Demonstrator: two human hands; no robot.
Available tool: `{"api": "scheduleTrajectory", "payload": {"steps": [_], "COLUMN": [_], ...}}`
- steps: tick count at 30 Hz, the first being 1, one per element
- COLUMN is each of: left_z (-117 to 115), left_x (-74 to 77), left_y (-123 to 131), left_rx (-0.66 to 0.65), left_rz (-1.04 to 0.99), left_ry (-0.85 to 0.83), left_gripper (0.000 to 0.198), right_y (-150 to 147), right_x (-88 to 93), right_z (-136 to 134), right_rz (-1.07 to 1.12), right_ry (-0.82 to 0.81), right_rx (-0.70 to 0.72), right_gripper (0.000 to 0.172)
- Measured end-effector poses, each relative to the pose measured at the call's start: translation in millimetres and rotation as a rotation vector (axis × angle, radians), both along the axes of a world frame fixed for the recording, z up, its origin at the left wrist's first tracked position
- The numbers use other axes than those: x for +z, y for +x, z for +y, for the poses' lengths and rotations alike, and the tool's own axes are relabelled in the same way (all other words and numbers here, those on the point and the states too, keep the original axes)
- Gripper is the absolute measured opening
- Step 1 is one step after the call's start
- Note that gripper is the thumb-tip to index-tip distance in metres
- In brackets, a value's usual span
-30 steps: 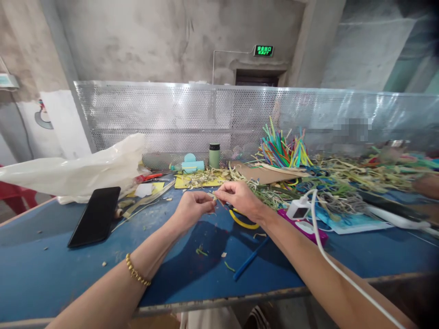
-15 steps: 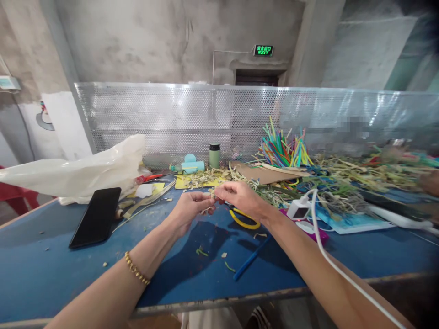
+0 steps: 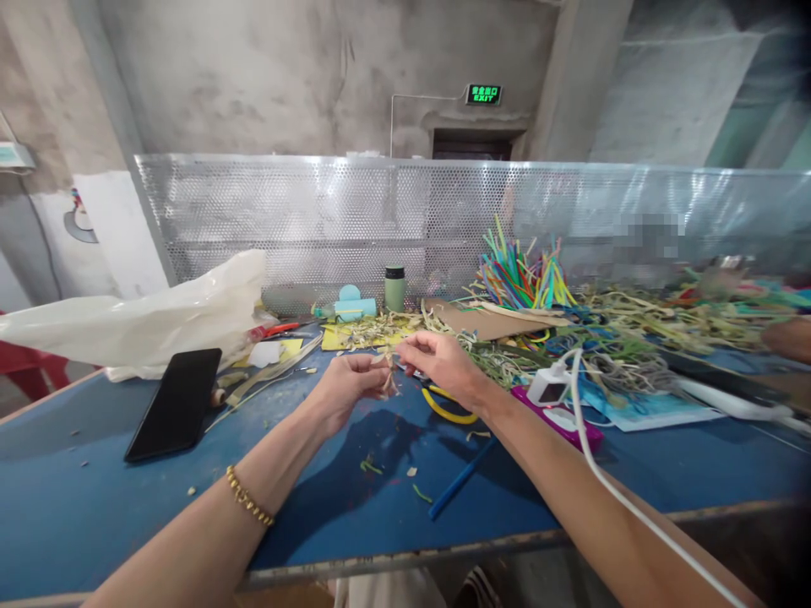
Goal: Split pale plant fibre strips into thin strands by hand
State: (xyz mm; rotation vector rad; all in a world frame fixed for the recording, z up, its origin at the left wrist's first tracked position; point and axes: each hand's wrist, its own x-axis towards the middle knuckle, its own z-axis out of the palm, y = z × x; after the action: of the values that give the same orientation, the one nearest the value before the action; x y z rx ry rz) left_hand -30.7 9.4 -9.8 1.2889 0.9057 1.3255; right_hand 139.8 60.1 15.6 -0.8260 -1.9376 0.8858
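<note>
My left hand [image 3: 345, 393] pinches a small, pale piece of dried plant fibre [image 3: 389, 384], frayed at its lower end. My right hand [image 3: 443, 365] has thumb and fingers closed at the upper part of the same piece; its exact grip is partly hidden. Both hands are just above the blue table [image 3: 355, 523]. Under my right wrist lie yellow-handled scissors [image 3: 451, 415], their blades mostly covered. A blue stick [image 3: 462, 483] slants toward the front edge, with small green and pale scraps near it.
Left are a black phone [image 3: 174, 405] and a white plastic bag [image 3: 145, 317]. Behind stand a green bottle [image 3: 394, 291] and colourful pipe cleaners [image 3: 523, 270]. A white cable [image 3: 589, 452] crosses near my right forearm; plant strips [image 3: 659, 317] heap at right, where another person's hand [image 3: 789, 338] shows.
My fingers have separated slightly, and the frayed fibre piece now hangs visibly between them; before, it was mostly covered. The view has shifted a little.
</note>
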Motion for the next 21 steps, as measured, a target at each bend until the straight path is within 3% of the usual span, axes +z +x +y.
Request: {"api": "scheduleTrajectory", "payload": {"steps": [4,8,14,21], "left_z": [5,8,6,4], "left_x": [-0.8,-0.9,0.2,1.1], "left_y": [-2,-3,-3,-5], "left_rx": [0.075,0.119,0.164,0.153], "left_rz": [-0.071,-0.036,0.045,0.162], "left_ry": [0.024,0.089,0.033,0.021], "left_gripper": [0.025,0.022,0.031,0.024], "right_y": [-2,-8,-13,-11], "right_x": [-5.3,-14.8,-18.7,-13.7], "right_z": [-1,-1,-1,-7], "right_rz": [-0.005,-0.055,0.02,0.015], "right_ry": [-0.094,-0.079,0.009,0.087], "right_rx": [0.035,0.117,0.017,-0.009], "right_gripper": [0.032,0.023,0.017,0.012]}}
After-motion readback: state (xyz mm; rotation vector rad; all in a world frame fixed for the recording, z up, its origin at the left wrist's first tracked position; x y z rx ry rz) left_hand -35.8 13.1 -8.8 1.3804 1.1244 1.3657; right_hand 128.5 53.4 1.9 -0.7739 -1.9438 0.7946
